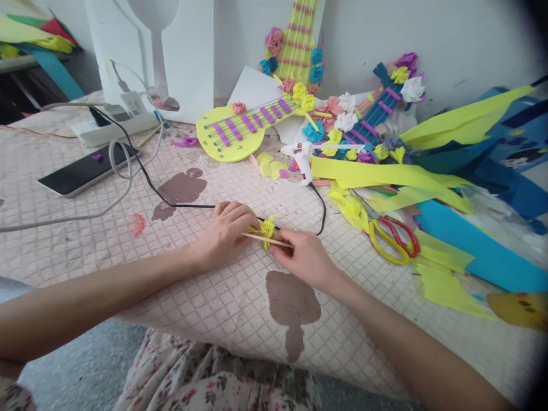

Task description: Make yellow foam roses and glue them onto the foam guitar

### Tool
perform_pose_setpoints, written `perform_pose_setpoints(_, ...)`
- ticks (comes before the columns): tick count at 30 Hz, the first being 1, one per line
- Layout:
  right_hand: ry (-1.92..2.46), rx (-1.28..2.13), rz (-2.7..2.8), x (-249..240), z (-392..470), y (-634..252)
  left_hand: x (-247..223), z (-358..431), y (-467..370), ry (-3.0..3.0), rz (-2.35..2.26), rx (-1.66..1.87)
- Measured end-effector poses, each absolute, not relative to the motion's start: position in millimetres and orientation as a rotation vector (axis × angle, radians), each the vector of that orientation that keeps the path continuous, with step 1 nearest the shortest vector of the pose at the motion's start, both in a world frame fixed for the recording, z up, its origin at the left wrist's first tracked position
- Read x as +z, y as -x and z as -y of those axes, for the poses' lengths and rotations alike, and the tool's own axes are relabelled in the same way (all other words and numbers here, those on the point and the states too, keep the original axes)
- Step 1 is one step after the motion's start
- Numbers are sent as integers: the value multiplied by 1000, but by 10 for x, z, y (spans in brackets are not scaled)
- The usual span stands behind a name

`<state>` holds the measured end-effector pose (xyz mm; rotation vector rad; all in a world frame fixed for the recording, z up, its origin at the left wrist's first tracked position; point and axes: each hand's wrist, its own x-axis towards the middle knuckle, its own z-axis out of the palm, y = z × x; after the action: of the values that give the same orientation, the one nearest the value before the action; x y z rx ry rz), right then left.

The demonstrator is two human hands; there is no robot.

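Both my hands meet low over the middle of the cloth-covered table (pixel 205 308). Between them is a crumpled yellow paper flower (pixel 268 228), with a thin wooden stick (pixel 261 237) lying along its near side. My left hand (pixel 226 231) has its fingers closed on the flower's left part. My right hand (pixel 303 254) pinches the right end of the stick; its fingertips are partly hidden. A black cable (pixel 192 206) passes behind my hands to a white glue gun (pixel 301 160), which lies just beyond them.
Red- and yellow-handled scissors (pixel 391 237) lie at right among yellow paper strips (pixel 385 174) and a blue sheet (pixel 479 245). Behind are a yellow paper guitar (pixel 233 134) and a blue one (pixel 368 125). At left are a phone (pixel 88 168) and a power strip (pixel 115 128).
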<state>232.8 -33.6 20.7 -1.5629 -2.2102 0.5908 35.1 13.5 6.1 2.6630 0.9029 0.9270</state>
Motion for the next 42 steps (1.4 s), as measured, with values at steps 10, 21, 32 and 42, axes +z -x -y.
perform_pose_setpoints(10, 1592, 553, 2200, 200, 346, -2304, 63, -140, -351, -2662, -921, 884)
perform_pose_setpoints(21, 1603, 655, 2133, 255, 315, -2309, 110, -43, -343, -2843, -852, 1021)
perform_pose_setpoints(32, 1574, 761, 2109, 261, 335, -2289, 103, 31, -435, -2965, -822, 956)
perform_pose_setpoints(42, 1644, 613, 2199, 259, 323, -2319, 86, 23, -408, -2891, -818, 926)
